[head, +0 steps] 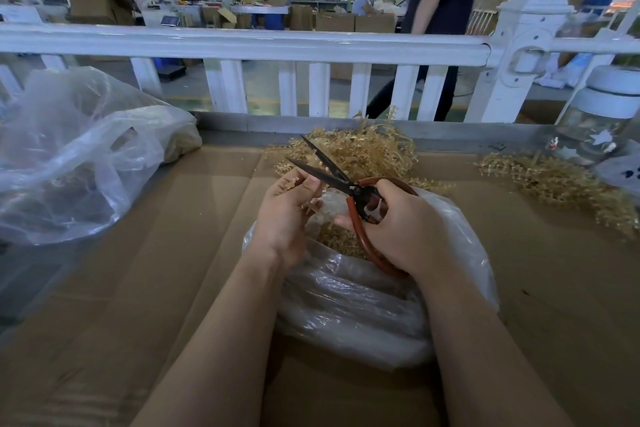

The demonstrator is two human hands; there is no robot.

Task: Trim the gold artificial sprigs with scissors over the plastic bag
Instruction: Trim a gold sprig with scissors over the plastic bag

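My right hand (405,225) grips the red-handled scissors (349,184), whose dark blades stand apart and point up and left. My left hand (284,211) pinches a small gold sprig (310,206) just below the blades. Both hands hover over a clear plastic bag (363,308) on the cardboard; gold trimmings (337,237) lie in its mouth. A heap of gold sprigs (367,152) sits behind the hands, and a second heap (561,184) lies to the right.
A large crumpled clear bag (76,156) sits at the left. Brown cardboard (138,305) covers the table. A white railing (242,45) runs along the far edge. A glass jar with a white lid (602,114) stands at the right. A person walks behind the railing.
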